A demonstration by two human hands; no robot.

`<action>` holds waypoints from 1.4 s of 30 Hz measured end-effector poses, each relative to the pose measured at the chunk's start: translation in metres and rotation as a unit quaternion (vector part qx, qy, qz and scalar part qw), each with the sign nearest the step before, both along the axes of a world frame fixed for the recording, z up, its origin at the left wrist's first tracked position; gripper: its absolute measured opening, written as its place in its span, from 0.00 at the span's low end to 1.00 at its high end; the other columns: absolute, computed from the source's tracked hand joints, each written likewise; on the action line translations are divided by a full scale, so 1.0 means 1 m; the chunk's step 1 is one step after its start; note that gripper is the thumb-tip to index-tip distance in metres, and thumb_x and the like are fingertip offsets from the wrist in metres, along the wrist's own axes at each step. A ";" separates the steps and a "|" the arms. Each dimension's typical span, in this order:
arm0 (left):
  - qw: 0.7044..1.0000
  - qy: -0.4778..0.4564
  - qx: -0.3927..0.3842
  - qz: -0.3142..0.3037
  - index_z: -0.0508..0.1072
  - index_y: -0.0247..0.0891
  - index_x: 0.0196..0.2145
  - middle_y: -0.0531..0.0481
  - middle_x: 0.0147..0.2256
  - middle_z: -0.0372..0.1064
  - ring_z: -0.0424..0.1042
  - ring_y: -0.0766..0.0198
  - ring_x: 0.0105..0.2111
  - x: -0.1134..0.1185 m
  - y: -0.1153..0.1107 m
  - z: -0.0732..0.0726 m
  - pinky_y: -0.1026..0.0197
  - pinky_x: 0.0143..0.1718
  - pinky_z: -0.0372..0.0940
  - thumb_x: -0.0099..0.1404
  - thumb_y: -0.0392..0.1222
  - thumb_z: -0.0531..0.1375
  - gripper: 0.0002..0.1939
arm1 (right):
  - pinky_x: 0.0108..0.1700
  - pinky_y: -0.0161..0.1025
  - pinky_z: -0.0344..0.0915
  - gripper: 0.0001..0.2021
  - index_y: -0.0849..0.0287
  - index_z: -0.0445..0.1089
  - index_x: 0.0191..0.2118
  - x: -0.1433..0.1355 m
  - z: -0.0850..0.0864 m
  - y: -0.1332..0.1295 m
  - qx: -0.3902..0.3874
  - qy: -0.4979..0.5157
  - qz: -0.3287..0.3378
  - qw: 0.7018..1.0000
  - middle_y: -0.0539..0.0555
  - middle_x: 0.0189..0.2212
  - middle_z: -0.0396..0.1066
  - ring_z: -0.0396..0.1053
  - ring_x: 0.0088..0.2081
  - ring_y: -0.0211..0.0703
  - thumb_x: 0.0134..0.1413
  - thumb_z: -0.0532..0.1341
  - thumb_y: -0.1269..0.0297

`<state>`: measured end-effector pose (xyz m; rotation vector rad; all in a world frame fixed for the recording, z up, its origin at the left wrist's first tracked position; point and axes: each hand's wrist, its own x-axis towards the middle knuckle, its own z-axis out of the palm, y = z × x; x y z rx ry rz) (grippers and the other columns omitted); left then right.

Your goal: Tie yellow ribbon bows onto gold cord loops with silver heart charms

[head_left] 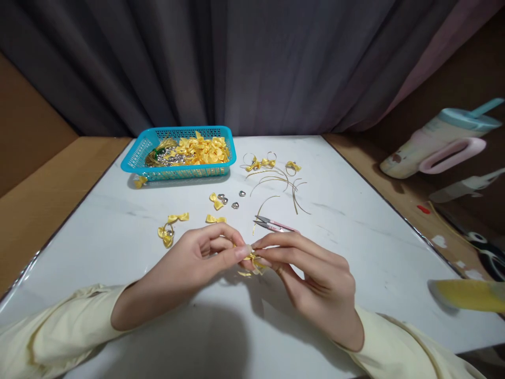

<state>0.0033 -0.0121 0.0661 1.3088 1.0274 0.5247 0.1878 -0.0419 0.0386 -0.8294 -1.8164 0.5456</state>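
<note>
My left hand (215,252) pinches a small yellow ribbon bow (258,267) between thumb and fingers, low over the white table. From the other side, my right hand (315,273) has its fingertips closed on the same bow, where a bit of gold cord seems to show; the fingers partly hide it. Just beyond the right fingers lie small thread snips (272,225) with pale pink handles. A loose yellow bow (215,219) rests beyond my left hand. To the left, a bow with a cord loop and silver bead (168,234) lies near another bow (179,217).
A blue basket (177,171) at the back holds yellow bows, silver beads and gold cord. Cut cord pieces (268,179) and looped bows (268,162) lie right of it. A tumbler (430,142), black-handled scissors (491,255) and a yellow-handled object (469,295) are at the right.
</note>
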 end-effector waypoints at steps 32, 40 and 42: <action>0.940 0.149 0.299 -0.066 0.70 0.40 0.33 0.55 0.30 0.73 0.72 0.69 0.29 0.001 -0.006 -0.010 0.72 0.28 0.65 0.62 0.38 0.56 0.03 | 0.35 0.36 0.64 0.08 0.62 0.72 0.23 0.002 0.006 0.014 -0.261 0.033 0.034 0.964 0.52 0.28 0.69 0.67 0.31 0.36 0.46 0.63 0.80; 0.964 0.133 0.227 -0.038 0.71 0.39 0.31 0.53 0.29 0.74 0.73 0.66 0.31 -0.001 -0.006 -0.007 0.70 0.28 0.66 0.62 0.43 0.56 0.07 | 0.34 0.33 0.66 0.04 0.62 0.72 0.22 0.010 0.013 0.020 -0.463 0.183 0.078 0.864 0.51 0.31 0.69 0.68 0.31 0.34 0.44 0.66 0.73; 0.965 0.130 0.226 -0.041 0.71 0.39 0.32 0.52 0.29 0.74 0.73 0.66 0.32 -0.001 -0.005 -0.007 0.69 0.31 0.66 0.63 0.43 0.56 0.07 | 0.33 0.33 0.66 0.04 0.62 0.73 0.22 0.011 0.014 0.020 -0.474 0.198 0.092 0.853 0.51 0.31 0.69 0.68 0.30 0.34 0.43 0.66 0.73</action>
